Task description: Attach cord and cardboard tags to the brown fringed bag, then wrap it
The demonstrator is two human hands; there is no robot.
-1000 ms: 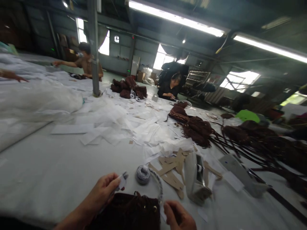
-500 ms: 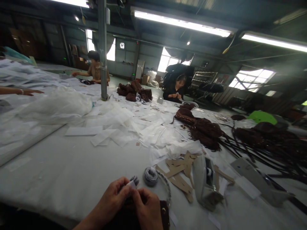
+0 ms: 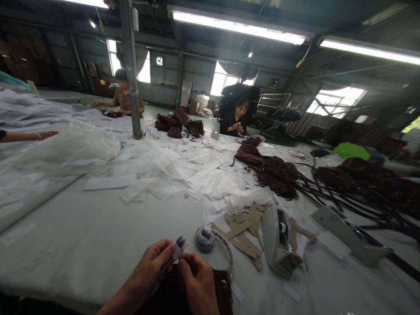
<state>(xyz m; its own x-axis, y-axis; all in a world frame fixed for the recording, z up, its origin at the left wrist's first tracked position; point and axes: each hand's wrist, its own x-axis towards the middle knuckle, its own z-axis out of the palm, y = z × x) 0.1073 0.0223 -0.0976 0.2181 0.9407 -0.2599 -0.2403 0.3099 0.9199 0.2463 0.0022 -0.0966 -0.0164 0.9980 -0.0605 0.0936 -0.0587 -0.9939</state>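
Note:
My left hand (image 3: 151,267) is closed around a grey bundle (image 3: 180,241), which looks like a folded braided strap. A white paper strip (image 3: 177,252) lies round or against this bundle at my fingertips. My right hand (image 3: 199,280) pinches at the strip's lower end, thumb and forefinger together. Under both hands is a dark brown piece (image 3: 223,286), seemingly a bag, with a metal eyelet at its right edge. Just beyond sits a coiled grey braided strap (image 3: 204,239) with a white band on it. Its braided tail (image 3: 229,251) runs down to the brown piece.
Brown paper strips (image 3: 244,238) lie beside a grey tape dispenser (image 3: 281,245). White sheets (image 3: 213,179) and brown bags with straps (image 3: 275,173) cover the table farther off. A post (image 3: 133,87) stands beyond. Two people sit across; another person's hand (image 3: 46,134) reaches in at left.
My hands have drawn slightly apart, and the grey bundle is now tilted upright, showing more of its end and the paper. The whole view has shifted slightly.

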